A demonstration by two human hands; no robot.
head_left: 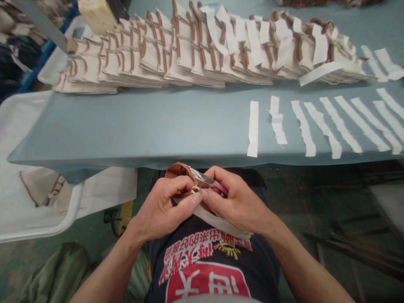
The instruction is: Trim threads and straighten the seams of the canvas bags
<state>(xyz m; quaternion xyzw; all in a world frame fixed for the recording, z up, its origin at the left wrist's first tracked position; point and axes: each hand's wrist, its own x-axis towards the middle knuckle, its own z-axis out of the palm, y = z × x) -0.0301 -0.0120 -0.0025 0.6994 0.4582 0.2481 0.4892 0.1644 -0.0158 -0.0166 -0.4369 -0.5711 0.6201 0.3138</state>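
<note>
My left hand [176, 202] pinches the edge of a brown and cream fabric piece [176, 169] just above my lap. Small scissors [202, 178] with purplish handles sit in my right hand [229, 198], their blades pointing left across the fabric. My right thumb and fingertips press close to the left fingertips, where a small cream bit of the piece sticks up. Part of the piece hangs below both hands as a pale band [217, 222]. The rest of it is hidden behind my fingers.
On the blue-grey table [151, 126] stands a long row of cream fabric pieces with brown trim [186, 54]. White strips [253, 128] lie at the right and on the row. A white bin [78, 202] holding fabric stands at the left. A green sack [59, 273] lies below.
</note>
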